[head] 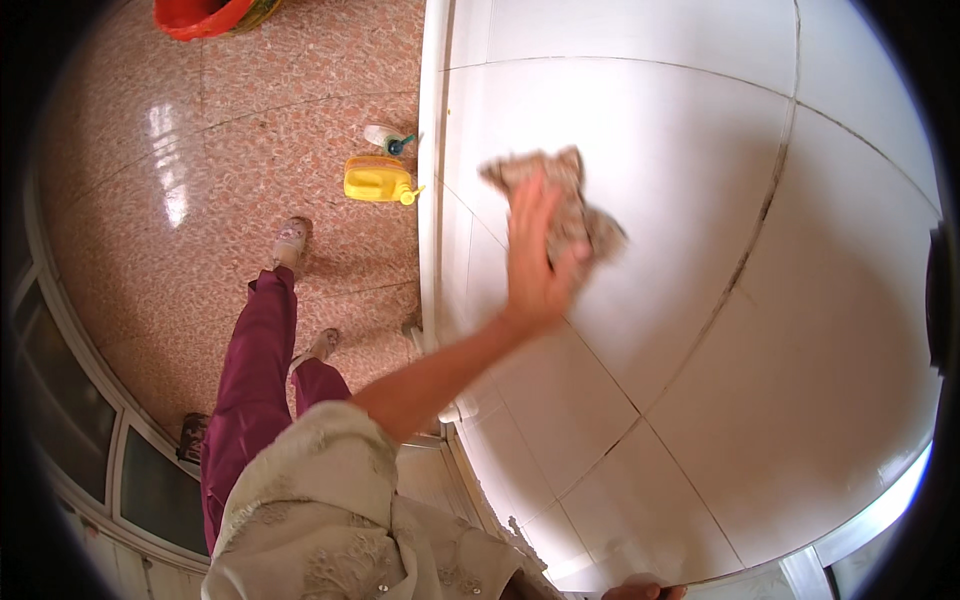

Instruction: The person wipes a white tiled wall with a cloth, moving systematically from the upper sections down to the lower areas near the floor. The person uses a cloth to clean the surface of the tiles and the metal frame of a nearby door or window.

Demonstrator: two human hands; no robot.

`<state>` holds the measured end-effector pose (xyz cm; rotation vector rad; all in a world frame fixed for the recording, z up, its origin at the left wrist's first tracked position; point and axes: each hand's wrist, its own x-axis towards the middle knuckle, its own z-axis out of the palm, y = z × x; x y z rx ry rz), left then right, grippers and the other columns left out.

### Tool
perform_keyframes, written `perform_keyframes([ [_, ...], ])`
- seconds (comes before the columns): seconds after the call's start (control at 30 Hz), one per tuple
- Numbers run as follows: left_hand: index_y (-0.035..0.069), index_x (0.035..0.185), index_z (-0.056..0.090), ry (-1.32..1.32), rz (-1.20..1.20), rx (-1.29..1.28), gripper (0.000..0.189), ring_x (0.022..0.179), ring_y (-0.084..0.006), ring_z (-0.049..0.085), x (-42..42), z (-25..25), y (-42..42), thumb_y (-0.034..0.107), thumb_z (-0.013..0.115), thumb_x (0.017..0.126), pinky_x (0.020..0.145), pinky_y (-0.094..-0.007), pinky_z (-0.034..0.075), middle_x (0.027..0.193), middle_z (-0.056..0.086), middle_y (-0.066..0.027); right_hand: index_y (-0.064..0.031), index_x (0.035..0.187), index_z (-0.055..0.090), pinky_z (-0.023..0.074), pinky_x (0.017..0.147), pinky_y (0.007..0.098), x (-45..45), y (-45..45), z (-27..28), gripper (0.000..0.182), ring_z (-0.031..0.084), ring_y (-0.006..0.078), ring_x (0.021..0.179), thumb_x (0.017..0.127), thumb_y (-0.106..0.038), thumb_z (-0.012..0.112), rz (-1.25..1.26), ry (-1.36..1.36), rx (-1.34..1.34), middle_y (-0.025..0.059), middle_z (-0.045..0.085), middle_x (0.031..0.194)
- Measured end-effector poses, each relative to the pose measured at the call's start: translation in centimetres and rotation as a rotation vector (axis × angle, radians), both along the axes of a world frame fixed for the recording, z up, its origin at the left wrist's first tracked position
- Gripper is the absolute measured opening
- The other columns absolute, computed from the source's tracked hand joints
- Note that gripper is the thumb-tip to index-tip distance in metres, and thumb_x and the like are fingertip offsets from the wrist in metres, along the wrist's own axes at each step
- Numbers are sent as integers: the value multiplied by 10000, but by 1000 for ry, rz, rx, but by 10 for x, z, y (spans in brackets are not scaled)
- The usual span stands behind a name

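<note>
My left hand lies over a crumpled brown patterned cloth against the white tiled wall. Its back faces me, the fingers point up and the thumb is out to the right. Both hand and cloth are blurred. Folds of the cloth stick out past the fingertips and to the right of the thumb. Only a small part of my right hand shows at the bottom edge, by the lower end of the tiles; whether it holds anything is hidden.
On the speckled red floor, a yellow plastic jug and a whitish bottle with a dark green cap lie near the wall's base. A red-rimmed container is at the top left. Glass-paned framed panels line the left side.
</note>
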<state>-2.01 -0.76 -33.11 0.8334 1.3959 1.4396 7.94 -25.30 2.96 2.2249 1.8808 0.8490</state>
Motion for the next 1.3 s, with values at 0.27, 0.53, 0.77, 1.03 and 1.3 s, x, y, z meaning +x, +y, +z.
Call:
perform_keyframes([
  [0.27,41,1377,396,-451,175,-612,412,1017,-210,528,10,-129,17,243,381,1018,906,-356,434,1161,546,-130,70,1101,481,428,726,489,11,-5,5,434,503,347,783,992,-350,461,55,29,-47,241,541,963],
  [0.53,-34,1373,403,-73,7,208,607,1386,-506,233,0,73,0,336,563,919,1117,-582,194,1496,283,-301,78,1058,512,467,781,480,3,6,-6,440,558,379,828,992,-354,464,133,102,15,286,567,1000],
  [0.77,11,1384,448,-321,207,31,555,1329,-285,415,-42,-26,155,383,511,977,1093,-407,345,1431,439,-200,111,1047,534,497,740,456,-13,20,-2,458,579,378,774,995,-338,461,128,59,-37,281,588,928],
  [1.03,-40,1299,455,-472,84,-256,427,1211,-281,461,-1,41,18,259,436,995,996,-408,378,1335,470,-163,96,1024,591,462,620,458,-10,13,-4,423,553,342,668,994,-305,463,86,121,-41,222,598,812],
  [1.3,37,1314,506,144,243,667,523,1340,-393,369,-48,138,208,302,607,875,1083,-464,314,1399,452,-230,50,961,628,414,564,427,-7,26,3,304,490,335,604,963,-215,478,134,220,-129,161,575,690],
])
